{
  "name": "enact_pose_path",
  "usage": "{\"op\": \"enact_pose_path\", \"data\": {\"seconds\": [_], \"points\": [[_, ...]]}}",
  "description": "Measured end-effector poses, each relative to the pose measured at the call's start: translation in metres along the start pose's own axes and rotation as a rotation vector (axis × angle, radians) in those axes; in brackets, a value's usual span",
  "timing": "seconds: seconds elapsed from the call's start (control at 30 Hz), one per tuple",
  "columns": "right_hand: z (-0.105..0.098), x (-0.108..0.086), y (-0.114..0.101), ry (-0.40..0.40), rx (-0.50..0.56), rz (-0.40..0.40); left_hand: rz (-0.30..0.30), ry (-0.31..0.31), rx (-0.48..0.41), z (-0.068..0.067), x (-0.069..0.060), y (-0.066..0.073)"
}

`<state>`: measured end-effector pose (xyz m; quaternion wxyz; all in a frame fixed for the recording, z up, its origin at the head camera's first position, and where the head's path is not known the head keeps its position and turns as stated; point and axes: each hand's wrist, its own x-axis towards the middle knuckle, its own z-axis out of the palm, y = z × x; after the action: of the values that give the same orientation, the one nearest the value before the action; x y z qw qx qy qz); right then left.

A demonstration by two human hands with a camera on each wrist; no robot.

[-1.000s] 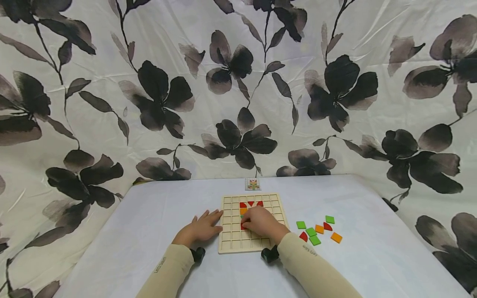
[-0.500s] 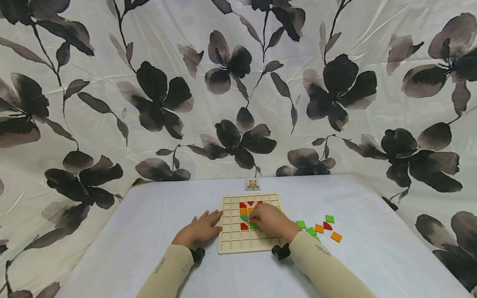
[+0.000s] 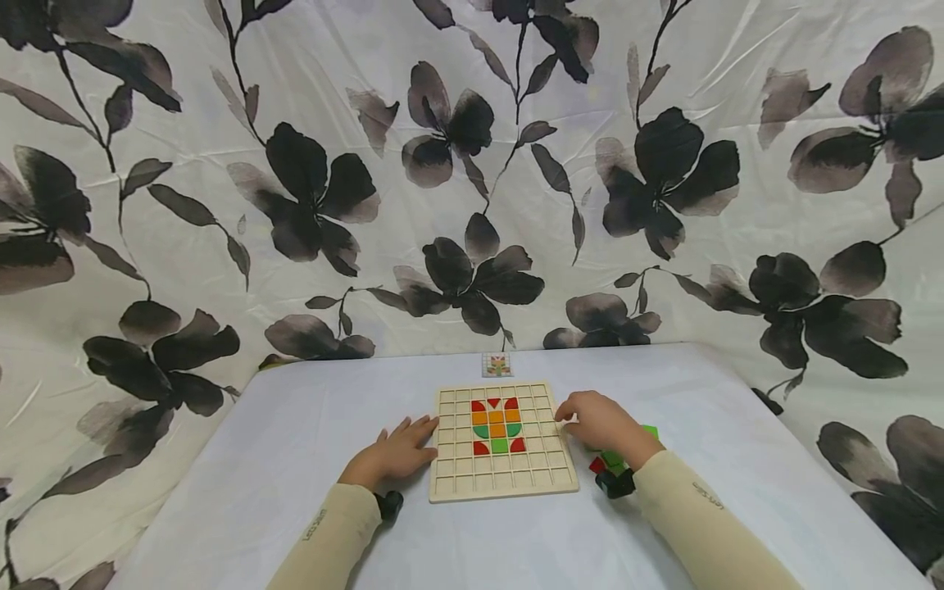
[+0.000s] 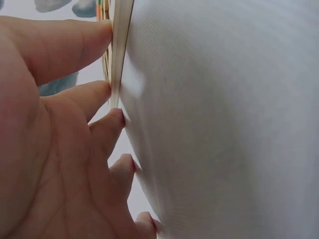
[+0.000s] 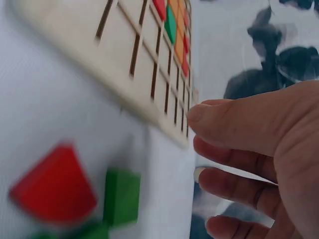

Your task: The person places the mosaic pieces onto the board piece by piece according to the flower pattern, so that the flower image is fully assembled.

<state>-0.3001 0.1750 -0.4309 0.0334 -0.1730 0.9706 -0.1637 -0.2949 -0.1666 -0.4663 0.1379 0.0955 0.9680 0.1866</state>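
The right hand (image 3: 603,422) is hanging near the right edge of one wooden grid board (image 3: 538,471), its grip loosely bent and holding nothing visible, while the left hand (image 3: 393,455) is resting straight, spread fingers against the left edge. Five red, four orange and three green set tiles (image 3: 496,430) are lying in the board, loose tiles (image 5: 57,186), partly hidden and uncountable, on its right. A white-covered counter (image 3: 295,442) is carrying these and one picture card (image 3: 497,365), and one floral cloth (image 3: 457,188) is hanging behind.
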Motion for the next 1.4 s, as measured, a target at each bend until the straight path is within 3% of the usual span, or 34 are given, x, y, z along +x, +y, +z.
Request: {"op": "enact_pose_path", "data": {"seconds": [0.2,0.37,0.6,0.9,1.13,1.4], "points": [[-0.002,-0.013,0.019,-0.050,0.034,0.075,-0.007,-0.003,0.008,0.001,0.000,-0.001],[-0.001,-0.019,0.027,-0.101,0.009,0.093,-0.005,0.000,0.007,0.000,0.000,-0.001],[0.002,-0.021,0.033,-0.112,-0.003,0.130,-0.004,-0.006,0.003,-0.003,-0.002,0.000],[0.007,-0.017,0.030,-0.067,-0.061,0.104,-0.003,-0.012,-0.008,-0.003,-0.001,0.000],[0.010,-0.011,0.013,-0.026,-0.022,0.086,-0.001,-0.012,-0.002,-0.002,0.001,-0.001],[0.017,-0.004,-0.010,-0.010,0.020,-0.062,-0.006,-0.015,-0.002,-0.001,0.000,0.000]]}}
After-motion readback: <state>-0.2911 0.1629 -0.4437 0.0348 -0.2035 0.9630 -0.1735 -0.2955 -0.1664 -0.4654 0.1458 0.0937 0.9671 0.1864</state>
